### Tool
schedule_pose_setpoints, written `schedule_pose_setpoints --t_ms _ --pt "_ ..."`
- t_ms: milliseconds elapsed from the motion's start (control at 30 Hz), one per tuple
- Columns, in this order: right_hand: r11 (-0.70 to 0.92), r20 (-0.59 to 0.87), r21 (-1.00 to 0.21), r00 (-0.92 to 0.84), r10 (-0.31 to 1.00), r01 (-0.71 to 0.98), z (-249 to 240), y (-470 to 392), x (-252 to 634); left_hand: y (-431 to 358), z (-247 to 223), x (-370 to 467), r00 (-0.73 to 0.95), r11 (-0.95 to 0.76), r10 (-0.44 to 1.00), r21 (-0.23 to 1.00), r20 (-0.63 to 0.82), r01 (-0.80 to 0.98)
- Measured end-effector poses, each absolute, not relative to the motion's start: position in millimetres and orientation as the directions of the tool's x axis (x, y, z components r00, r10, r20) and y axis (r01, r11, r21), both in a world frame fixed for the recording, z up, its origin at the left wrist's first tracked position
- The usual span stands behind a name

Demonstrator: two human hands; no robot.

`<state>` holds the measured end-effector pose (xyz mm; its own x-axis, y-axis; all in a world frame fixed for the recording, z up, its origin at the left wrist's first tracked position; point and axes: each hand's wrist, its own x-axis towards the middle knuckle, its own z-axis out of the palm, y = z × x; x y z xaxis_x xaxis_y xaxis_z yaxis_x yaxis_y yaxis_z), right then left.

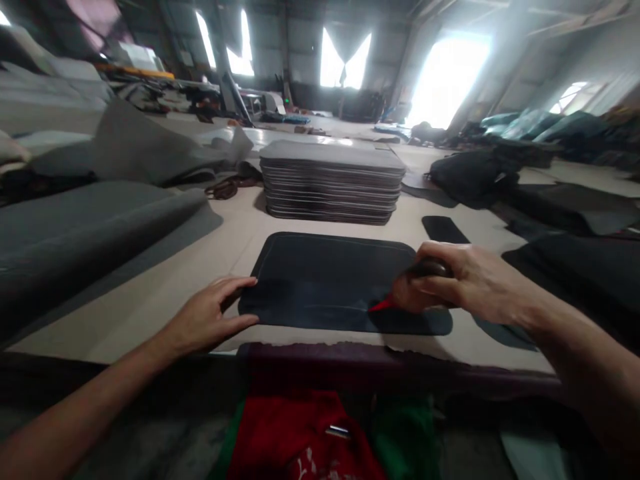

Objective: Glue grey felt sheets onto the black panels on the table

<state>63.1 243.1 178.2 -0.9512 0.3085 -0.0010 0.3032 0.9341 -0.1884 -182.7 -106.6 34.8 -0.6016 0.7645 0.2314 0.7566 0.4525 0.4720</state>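
Right hand (443,275): closed around the dark handle of a red-tipped tool (381,305), held over the right part of a dark panel; red tip pointing left and down, at the panel's surface near its near edge.

Left hand (213,315): not gripping; thumb and fingers spread apart, fingertips resting at the panel's left edge, thumb by the near left corner.

Dark panel (315,277): one, flat, rounded corners, lying on the bench (235,233) directly before the person, between the two hands. Faint pale line along the far and left margins; a further short pale line near the near edge, reaching toward the red tip.

Stack of panels (333,190): many thin layers, rounded corners, grey top; stands just beyond the dark panel, apart from it.

Small dark piece (444,229): flat, right of the stack, beyond the right hand.

Dark sheet material (100,230): large, partly rolled over, left side of the bench.

Brown cord-like item (230,189): tangled, left of the stack.

Dark bundled material (467,175): heaped, right of the stack.

Red garment (310,427): below the bench's near edge, pale lettering, green cloth (406,430) beside it.
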Motion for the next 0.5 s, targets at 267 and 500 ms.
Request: schedule_pose_setpoints --t_ms 267,500 --pt "0.857 0.051 -0.197 -0.867 0.495 0.477 165 286 116 -107 35 -186 -0.623 0.519 0.764 0.415 0.166 0.747" --pt "0.734 0.054 -0.307 -0.759 0.649 0.606 156 317 149 -110 28 -194 -0.704 0.632 0.704 0.370 0.092 0.681"
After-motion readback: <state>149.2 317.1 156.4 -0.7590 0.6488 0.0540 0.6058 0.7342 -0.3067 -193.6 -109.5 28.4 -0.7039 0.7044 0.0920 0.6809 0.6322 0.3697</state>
